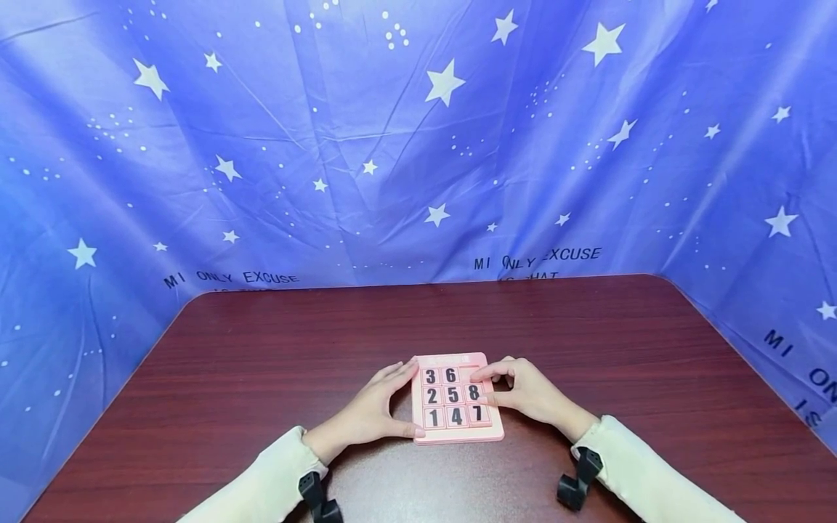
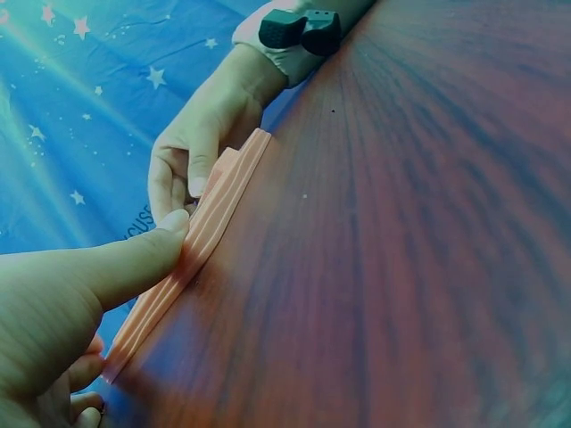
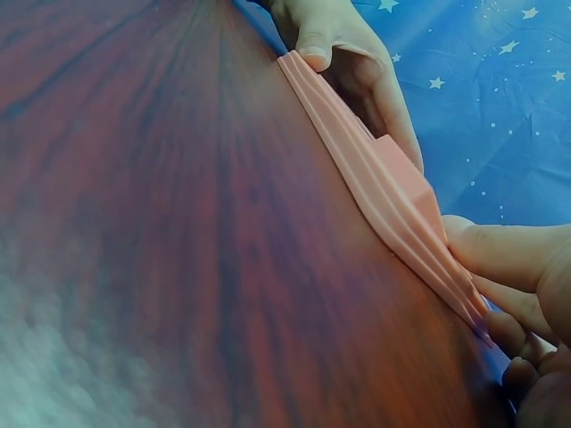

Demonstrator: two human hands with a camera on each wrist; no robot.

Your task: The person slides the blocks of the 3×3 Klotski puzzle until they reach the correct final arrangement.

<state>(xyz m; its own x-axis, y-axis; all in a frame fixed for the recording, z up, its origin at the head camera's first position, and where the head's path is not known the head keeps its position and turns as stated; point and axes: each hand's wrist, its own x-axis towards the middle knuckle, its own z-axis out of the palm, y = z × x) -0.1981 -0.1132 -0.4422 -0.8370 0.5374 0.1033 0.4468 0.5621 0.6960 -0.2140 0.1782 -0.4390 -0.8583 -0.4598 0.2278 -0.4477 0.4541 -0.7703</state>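
A pink number slide puzzle (image 1: 461, 435) lies on the table, its tiles marked with black digits. From left to right the top row reads 3 and 6, the middle 2, 5, 8, the bottom 1, 4, 7. My left hand (image 1: 369, 407) grips the board's left side, thumb at the near corner and fingers at the far one. At the right side is my right hand (image 1: 532, 392); its thumb touches the 8 tile (image 1: 474, 392) and its index fingertip lies over the gap above. In the right wrist view, a block (image 3: 412, 183) stands raised above the frame.
The dark red wood-grain table (image 1: 275, 334) has rounded far corners. Behind and beside it hangs a blue cloth (image 1: 392, 145) with white stars and printed words. Black wrist devices (image 1: 578, 479) sit at both pale sleeves.
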